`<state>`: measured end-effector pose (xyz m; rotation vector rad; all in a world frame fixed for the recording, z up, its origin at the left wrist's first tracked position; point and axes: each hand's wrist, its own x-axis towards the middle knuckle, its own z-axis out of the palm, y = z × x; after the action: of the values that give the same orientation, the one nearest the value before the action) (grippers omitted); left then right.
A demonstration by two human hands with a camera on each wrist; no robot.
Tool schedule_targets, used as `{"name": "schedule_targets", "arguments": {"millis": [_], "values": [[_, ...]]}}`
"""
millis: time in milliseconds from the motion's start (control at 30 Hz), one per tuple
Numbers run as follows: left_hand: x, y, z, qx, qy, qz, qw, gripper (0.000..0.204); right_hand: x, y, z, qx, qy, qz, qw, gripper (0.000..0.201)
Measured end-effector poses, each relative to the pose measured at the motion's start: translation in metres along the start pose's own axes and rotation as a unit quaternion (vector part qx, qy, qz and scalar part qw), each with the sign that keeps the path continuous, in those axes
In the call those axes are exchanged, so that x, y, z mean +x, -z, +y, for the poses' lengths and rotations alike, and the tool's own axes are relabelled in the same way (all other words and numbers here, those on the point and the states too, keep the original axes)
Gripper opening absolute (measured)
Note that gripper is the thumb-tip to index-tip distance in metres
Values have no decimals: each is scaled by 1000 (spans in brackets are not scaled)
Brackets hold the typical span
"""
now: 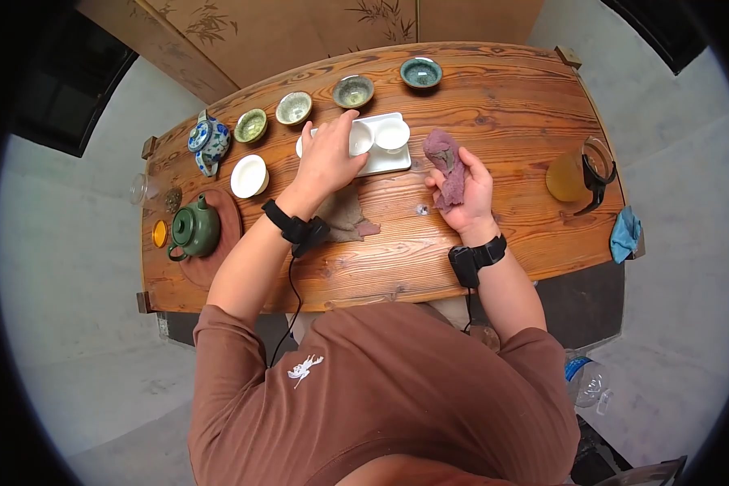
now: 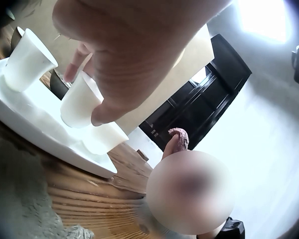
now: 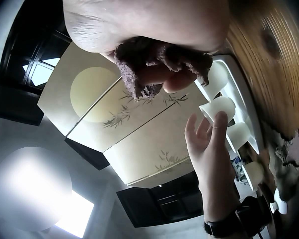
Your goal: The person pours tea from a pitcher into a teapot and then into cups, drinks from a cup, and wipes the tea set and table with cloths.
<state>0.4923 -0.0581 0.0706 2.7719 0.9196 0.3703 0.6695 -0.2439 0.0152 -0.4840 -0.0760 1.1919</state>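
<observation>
My left hand [image 1: 330, 158] reaches over a white tray [image 1: 389, 165] and pinches a small white cup [image 2: 82, 104] between thumb and fingers. Its base is at or close over the tray's surface. To one side stands another white cup [image 1: 392, 135]; a further white cup [image 2: 104, 140] shows on the other side in the left wrist view. My right hand [image 1: 471, 201], palm turned up, holds a crumpled purple cloth [image 1: 444, 154] just right of the tray. In the right wrist view the cloth [image 3: 134, 67] hangs from the curled fingers.
Several glazed bowls [image 1: 294, 108] line the back edge. A blue-and-white teapot [image 1: 209, 142], a white bowl [image 1: 249, 176] and a green teapot [image 1: 194, 228] on a round board stand left. A greyish cloth [image 1: 344, 215] lies before the tray. A glass pitcher [image 1: 571, 178] and blue cloth [image 1: 625, 235] are right.
</observation>
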Motion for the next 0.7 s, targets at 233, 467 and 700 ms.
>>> {"name": "schedule_targets", "arguments": {"millis": [233,467,700], "values": [[9,-3,-6,7,38,-41,998,77,0,2,0,0,1,-14,1000,41],[11,-4,-13,-1,58,-49,997,79,0,5,0,-12,-8,-14,1000,41],[10,-5,-14,-1,55,-44,997,79,2,5,3,-9,2,-18,1000,41]]}}
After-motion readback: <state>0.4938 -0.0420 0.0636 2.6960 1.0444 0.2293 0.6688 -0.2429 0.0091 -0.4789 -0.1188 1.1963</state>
